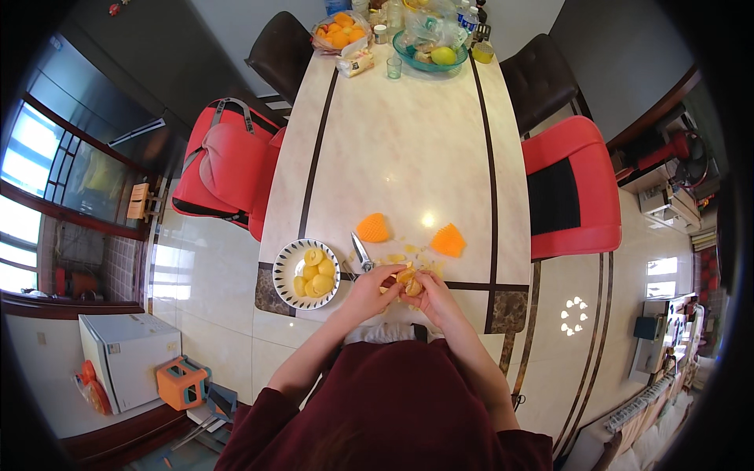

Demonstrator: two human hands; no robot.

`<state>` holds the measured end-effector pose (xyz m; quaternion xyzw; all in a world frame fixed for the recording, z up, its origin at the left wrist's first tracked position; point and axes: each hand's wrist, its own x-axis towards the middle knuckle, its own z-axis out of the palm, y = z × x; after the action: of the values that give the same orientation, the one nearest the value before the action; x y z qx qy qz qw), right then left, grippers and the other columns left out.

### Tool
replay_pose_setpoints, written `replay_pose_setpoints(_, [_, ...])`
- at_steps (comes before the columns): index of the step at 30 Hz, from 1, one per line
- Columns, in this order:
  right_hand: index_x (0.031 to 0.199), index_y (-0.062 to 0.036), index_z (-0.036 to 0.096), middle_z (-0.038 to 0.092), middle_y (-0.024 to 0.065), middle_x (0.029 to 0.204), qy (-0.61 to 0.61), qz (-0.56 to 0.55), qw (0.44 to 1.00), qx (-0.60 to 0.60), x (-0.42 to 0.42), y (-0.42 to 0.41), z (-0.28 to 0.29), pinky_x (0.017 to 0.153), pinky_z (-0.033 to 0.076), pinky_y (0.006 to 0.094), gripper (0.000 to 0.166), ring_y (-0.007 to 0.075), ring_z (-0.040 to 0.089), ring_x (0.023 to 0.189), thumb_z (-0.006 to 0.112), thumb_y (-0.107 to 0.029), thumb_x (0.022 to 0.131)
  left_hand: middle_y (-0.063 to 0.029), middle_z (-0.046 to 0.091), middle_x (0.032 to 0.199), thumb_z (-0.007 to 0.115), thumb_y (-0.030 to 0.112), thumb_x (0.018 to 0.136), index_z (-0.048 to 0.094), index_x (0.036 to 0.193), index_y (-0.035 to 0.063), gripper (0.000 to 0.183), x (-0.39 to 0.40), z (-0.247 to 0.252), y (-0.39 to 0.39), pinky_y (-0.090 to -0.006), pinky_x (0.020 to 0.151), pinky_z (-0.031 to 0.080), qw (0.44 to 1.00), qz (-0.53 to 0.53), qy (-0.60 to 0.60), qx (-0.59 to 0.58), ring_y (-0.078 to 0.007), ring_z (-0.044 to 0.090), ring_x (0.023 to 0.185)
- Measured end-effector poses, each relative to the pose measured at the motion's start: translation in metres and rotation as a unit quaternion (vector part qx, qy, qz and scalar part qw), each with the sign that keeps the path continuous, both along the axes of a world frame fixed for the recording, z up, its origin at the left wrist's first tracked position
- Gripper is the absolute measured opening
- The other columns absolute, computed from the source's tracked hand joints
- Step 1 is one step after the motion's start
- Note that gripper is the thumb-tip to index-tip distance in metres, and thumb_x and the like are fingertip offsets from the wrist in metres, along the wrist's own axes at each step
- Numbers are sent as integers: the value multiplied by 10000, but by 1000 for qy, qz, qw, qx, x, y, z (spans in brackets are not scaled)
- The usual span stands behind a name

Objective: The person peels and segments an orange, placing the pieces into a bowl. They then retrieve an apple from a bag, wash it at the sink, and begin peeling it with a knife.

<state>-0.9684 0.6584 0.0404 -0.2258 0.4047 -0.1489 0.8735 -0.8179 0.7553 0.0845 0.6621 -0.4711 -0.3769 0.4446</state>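
Both hands meet over the near edge of the marble-topped table (406, 147). Peeled citrus segments (411, 285) sit between my left hand (377, 289) and my right hand (435, 294), with the fingertips of both on them. Bits of peel lie scattered on the tabletop just beyond. A pair of scissors (361, 252), blades pointing away, lies beside my left hand. Farther left, a white bowl with dark leaf marks (283, 259) holds several round yellow pieces (318, 274). Two orange foam fruit nets (373, 228) (449, 240) rest beyond the hands.
At the far end stand a bag of oranges (341, 32), a tissue pack (355, 62), a glass (394, 68), a green basket (433, 63) of fruit and bags, and bottles (470, 19). Red chairs flank the table at left (235, 162) and right (592, 188).
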Motion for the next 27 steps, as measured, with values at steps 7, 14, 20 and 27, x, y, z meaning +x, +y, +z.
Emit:
replay_pose_setpoints(7, [1161,-10,461,590,149,1084,-49,66,996,35,-7,-5,7,784,563,367,277,254,640,921,455,-202,961,-116,638,983,618,32,820,568,1201,35,385,15,0,5,-292,763,529,998,-52,13,19,-199,667,836])
replay_pose_setpoints(14, [1185,-14,468,592,143,1092,-55,67,994,61,-5,-2,7,803,557,369,293,245,639,933,470,-201,960,-126,635,911,611,12,790,569,1186,34,399,11,7,4,-294,698,521,998,-38,-44,-17,-178,651,768])
replay_pose_setpoints(20, [1185,-27,450,588,150,1095,-52,66,995,52,-5,2,12,804,555,372,269,262,644,931,481,-165,956,-99,630,806,586,6,788,569,1158,39,371,10,8,3,-277,675,509,999,-19,-15,39,-151,638,726])
replay_pose_setpoints(27, [1181,-17,442,590,165,1092,-96,94,990,40,-9,3,8,792,555,360,251,274,651,913,439,-138,961,-87,649,837,553,-8,805,564,1094,27,292,13,4,5,-267,687,510,995,-21,11,97,-122,641,763])
